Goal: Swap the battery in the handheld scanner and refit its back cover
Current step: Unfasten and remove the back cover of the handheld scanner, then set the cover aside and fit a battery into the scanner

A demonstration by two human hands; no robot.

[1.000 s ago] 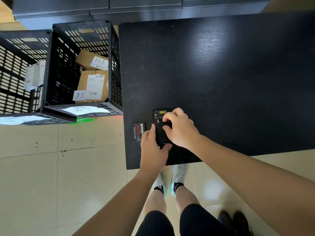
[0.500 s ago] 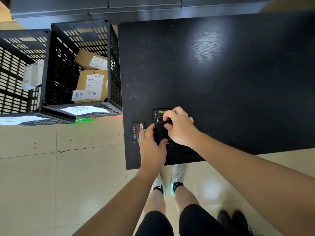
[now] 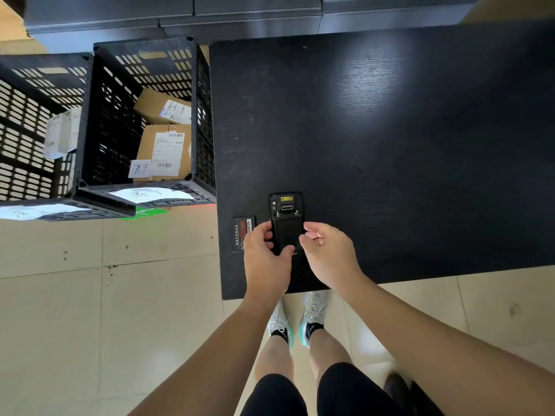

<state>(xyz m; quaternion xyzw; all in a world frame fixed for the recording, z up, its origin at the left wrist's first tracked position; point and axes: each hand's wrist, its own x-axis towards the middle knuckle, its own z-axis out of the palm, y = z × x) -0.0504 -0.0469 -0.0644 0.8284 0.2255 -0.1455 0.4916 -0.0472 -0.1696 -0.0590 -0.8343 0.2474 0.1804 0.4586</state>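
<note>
Lifted off the scanner (image 3: 286,226), right hand (image 3: 326,253) hangs spread; left hand (image 3: 264,256) pinches it beside the battery (image 3: 241,232).

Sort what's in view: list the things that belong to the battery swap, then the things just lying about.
Job: scanner, lying back up; loose battery beside it; left hand gripping the scanner; right hand.

Lying about: black crates, cardboard parcels, handwritten paper labels.

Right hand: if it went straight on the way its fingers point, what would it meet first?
Probably the scanner: the right hand has its fingers curled leftward beside its right edge, though height above the table is unclear.
</note>
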